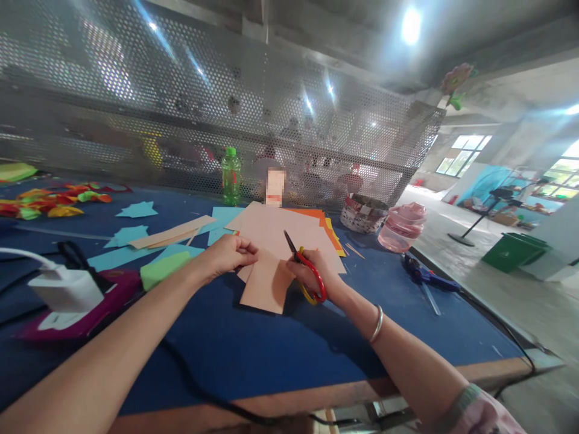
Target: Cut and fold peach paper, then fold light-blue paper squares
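A tan piece of paper (266,288) is held tilted just above the blue table, between my two hands. At its upper left edge, the fingers of my left hand (233,253) are pinched together on the paper. My right hand (312,271) grips a pair of scissors (320,283) with red and yellow handles; their dark blades point up and to the left, away from me. The fingertips of this hand also meet the right edge of the tan piece. Behind both hands lies a stack of pale tan paper sheets (283,224), with orange and yellow sheets partly showing underneath.
Blue paper cutouts (137,209), tan strips (174,233) and a green pad (165,269) lie left. A green bottle (231,176) stands behind. At right are a basket (363,213), a pink container (401,228) and a glue gun (427,277). A power strip (85,313) sits front left.
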`<state>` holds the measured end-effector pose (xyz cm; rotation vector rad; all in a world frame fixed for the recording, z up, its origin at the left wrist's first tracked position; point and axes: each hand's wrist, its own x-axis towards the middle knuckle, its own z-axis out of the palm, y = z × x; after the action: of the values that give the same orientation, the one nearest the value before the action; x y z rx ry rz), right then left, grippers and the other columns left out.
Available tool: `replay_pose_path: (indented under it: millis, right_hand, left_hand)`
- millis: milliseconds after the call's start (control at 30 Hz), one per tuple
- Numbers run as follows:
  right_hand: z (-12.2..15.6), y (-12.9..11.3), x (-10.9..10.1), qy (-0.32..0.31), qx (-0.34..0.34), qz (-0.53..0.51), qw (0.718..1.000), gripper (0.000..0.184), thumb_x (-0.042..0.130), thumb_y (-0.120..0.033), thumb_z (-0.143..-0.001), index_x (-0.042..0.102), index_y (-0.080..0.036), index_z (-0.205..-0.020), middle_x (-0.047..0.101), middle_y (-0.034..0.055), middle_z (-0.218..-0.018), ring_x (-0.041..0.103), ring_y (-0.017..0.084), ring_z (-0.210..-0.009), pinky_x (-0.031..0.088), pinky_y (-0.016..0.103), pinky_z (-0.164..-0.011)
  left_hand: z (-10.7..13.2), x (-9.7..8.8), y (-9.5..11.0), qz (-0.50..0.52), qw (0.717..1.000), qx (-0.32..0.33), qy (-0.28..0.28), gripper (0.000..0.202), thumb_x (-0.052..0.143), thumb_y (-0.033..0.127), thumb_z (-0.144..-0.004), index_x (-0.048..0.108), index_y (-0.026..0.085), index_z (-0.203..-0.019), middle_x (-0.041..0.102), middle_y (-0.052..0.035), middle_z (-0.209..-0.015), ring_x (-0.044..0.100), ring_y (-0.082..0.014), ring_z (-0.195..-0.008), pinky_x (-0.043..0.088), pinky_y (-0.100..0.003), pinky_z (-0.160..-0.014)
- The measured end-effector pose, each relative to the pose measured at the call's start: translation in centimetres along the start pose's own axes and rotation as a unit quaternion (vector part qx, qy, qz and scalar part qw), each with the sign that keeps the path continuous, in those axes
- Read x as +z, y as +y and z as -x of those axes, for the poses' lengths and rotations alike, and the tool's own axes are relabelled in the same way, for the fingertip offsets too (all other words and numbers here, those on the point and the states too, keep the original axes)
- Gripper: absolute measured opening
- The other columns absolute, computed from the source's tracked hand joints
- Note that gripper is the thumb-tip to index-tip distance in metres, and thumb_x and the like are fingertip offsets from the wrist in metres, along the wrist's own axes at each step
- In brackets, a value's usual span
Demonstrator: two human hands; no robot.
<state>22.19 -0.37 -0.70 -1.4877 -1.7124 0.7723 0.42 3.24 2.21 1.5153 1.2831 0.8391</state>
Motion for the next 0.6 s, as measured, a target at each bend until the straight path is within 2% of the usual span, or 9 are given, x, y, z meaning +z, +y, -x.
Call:
replay_pose_path:
  millis: [100,233,333,400,467,533,600]
  right_hand:
    - [-0.6,0.2,-0.6,0.057,-0.006,-0.039,0.998,0.012,0.067,-0.027,-0.071,0.066,-0.017,-0.064,0.057,-0.0028,-0.051,0.053,0.012,-0.050,0.035,0.022,-0.048]
    - [-1.0,-0.2,-1.2,0.102,0.019,-0.205,0.973,0.014,0.064,-0.031,-0.070,0.060,-0.019,-0.063,0.046,-0.0074,-0.041,0.041,0.009,-0.037,0.031,0.022,-0.040]
    - [-1.2,-0.4,-1.3,0.113,0.013,-0.300,0.947,0.022,0.062,-0.035,-0.071,0.054,-0.020,-0.058,0.042,-0.0079,-0.037,0.038,0.008,-0.034,0.032,0.022,-0.039]
    - [-1.3,-0.5,-1.4,0.116,0.016,-0.332,0.936,0.028,0.059,-0.038,-0.073,0.047,-0.022,-0.054,0.039,-0.0082,-0.037,0.036,0.008,-0.033,0.033,0.022,-0.039]
    - [-1.4,-0.5,-1.5,0.122,0.024,-0.359,0.925,0.031,0.058,-0.039,-0.072,0.041,-0.023,-0.051,0.036,-0.0085,-0.037,0.035,0.007,-0.033,0.034,0.022,-0.038]
    - [-1.5,-0.6,-1.6,0.127,0.031,-0.380,0.916,0.032,0.058,-0.038,-0.071,0.038,-0.023,-0.050,0.035,-0.0087,-0.037,0.035,0.007,-0.033,0.033,0.022,-0.037]
    - [-1.6,-0.8,-1.7,0.131,0.034,-0.394,0.909,0.030,0.058,-0.037,-0.069,0.039,-0.023,-0.050,0.035,-0.0090,-0.037,0.035,0.007,-0.033,0.033,0.021,-0.036]
  left_hand:
    - [-0.5,-0.2,-0.5,-0.005,1.000,-0.008,0.027,0.012,0.075,0.018,-0.053,0.070,0.018,-0.063,0.065,0.0010,-0.053,0.049,-0.0116,-0.046,0.035,-0.022,-0.046]
    - [-1.1,0.1,-1.3,-0.003,0.997,-0.008,0.082,0.014,0.070,0.016,-0.057,0.068,0.017,-0.071,0.067,0.0008,-0.056,0.057,-0.0145,-0.049,0.040,-0.023,-0.047]
    - [-1.3,0.7,-2.0,-0.008,0.996,-0.006,0.085,0.018,0.067,0.018,-0.061,0.067,0.017,-0.079,0.069,-0.0012,-0.062,0.065,-0.0196,-0.055,0.048,-0.028,-0.051]
    - [-1.4,1.2,-2.5,-0.023,0.997,0.008,0.077,0.027,0.064,0.019,-0.064,0.068,0.016,-0.090,0.074,-0.0050,-0.076,0.069,-0.0228,-0.063,0.052,-0.031,-0.056]
    - [-1.7,1.7,-2.9,-0.042,0.996,0.033,0.075,0.041,0.064,0.017,-0.064,0.067,0.015,-0.105,0.076,-0.0099,-0.098,0.072,-0.0263,-0.082,0.056,-0.036,-0.071]
    - [-2.0,2.2,-3.3,-0.119,0.985,0.104,0.076,0.053,0.066,0.016,-0.065,0.064,0.014,-0.118,0.070,-0.0142,-0.123,0.067,-0.0297,-0.110,0.052,-0.040,-0.092]
    - [-2.3,3.0,-3.5,-0.256,0.942,0.205,0.074,0.057,0.068,0.021,-0.070,0.060,0.013,-0.126,0.061,-0.0166,-0.137,0.056,-0.0307,-0.129,0.043,-0.041,-0.107]
